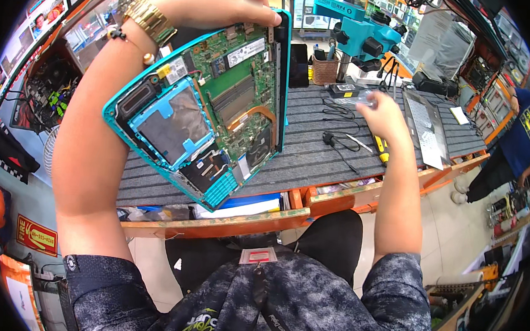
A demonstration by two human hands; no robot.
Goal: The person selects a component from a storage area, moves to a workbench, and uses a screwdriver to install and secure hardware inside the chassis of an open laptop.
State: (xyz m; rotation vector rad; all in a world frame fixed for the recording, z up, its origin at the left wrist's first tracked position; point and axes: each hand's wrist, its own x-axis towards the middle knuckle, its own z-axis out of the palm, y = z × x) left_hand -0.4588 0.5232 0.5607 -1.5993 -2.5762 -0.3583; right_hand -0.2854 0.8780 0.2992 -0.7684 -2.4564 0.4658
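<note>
My left hand grips the top edge of an opened laptop base, holding it tilted up above the bench. The base has a teal rim, a green circuit board, a copper heat pipe and a hard drive in a blue frame. Over the right part of the bench, my right hand is closed, thumb and fingers pinched together; what lies between them is too small to tell. Clear plastic is beside its fingertips. Below it lie a yellow-handled screwdriver, a thin pale tool and a black cable.
A teal microscope stands at the back, with a woven cup beside it. A flat dark panel lies on the ridged grey mat. Open drawers line the front edge. Another person stands at far right.
</note>
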